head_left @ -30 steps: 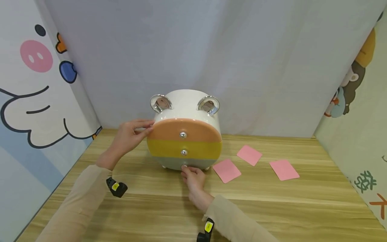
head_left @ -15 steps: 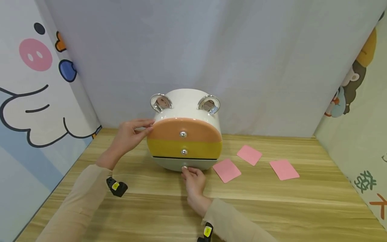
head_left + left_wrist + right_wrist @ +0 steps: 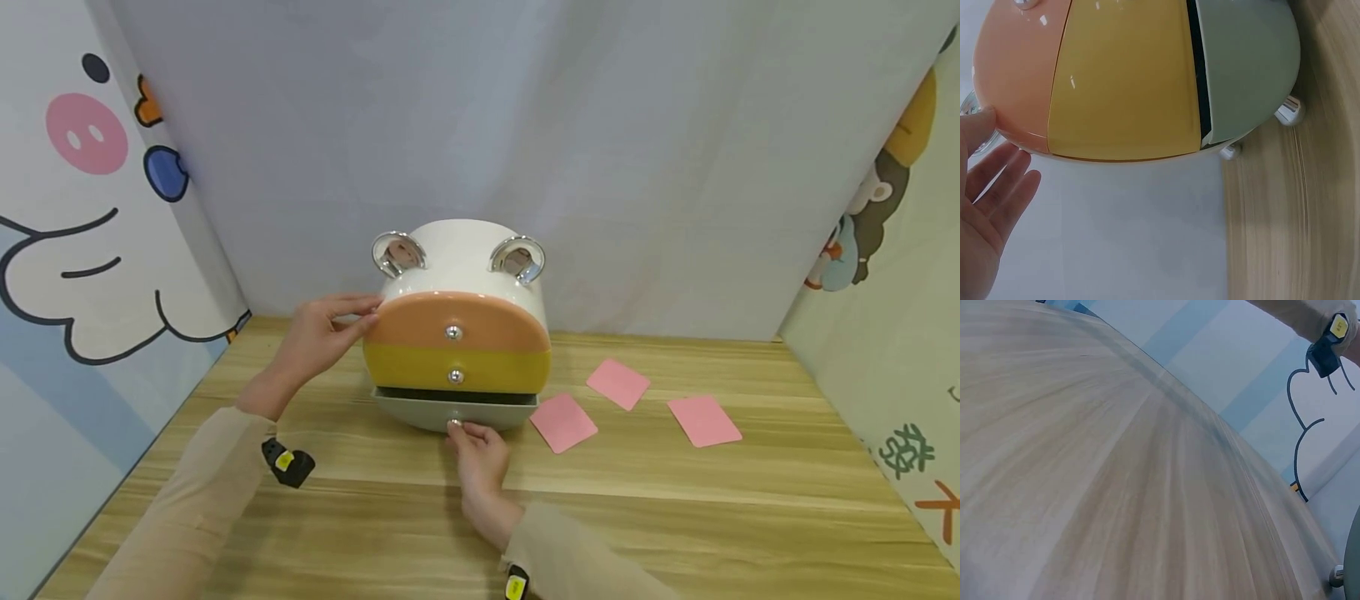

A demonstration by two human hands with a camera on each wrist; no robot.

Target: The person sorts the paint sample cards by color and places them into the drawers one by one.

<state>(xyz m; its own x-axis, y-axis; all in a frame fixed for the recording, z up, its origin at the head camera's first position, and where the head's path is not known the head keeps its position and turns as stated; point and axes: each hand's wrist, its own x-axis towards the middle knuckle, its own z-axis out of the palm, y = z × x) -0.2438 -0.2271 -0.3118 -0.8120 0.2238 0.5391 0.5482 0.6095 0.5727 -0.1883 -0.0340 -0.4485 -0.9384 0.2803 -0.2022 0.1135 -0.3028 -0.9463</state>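
Observation:
A rounded white desktop drawer box [image 3: 465, 250] with two shiny ear-like rings stands on the wooden table. Its orange drawer [image 3: 412, 325] and yellow drawer [image 3: 412, 367] are closed. The grey-green bottom drawer [image 3: 420, 410] is pulled out a little, with a dark gap above its front. My right hand [image 3: 482, 467] pinches the knob [image 3: 454, 423] of that drawer. At the upper left of the box my left hand [image 3: 318, 337] rests against the edge. In the left wrist view, the thumb [image 3: 979, 128] touches the orange front, and the other fingers lie fairly straight near the side.
Three pink square paper notes lie right of the box: a near note [image 3: 564, 423], a back note [image 3: 618, 384] and a far-right note [image 3: 705, 421]. A grey wall [image 3: 637, 167] stands behind the table [image 3: 360, 533]. Cartoon-printed panels flank it.
The bottom drawer has slid out toward me from closed, drawn by my right hand on its knob. My left hand has stayed at the box's side.

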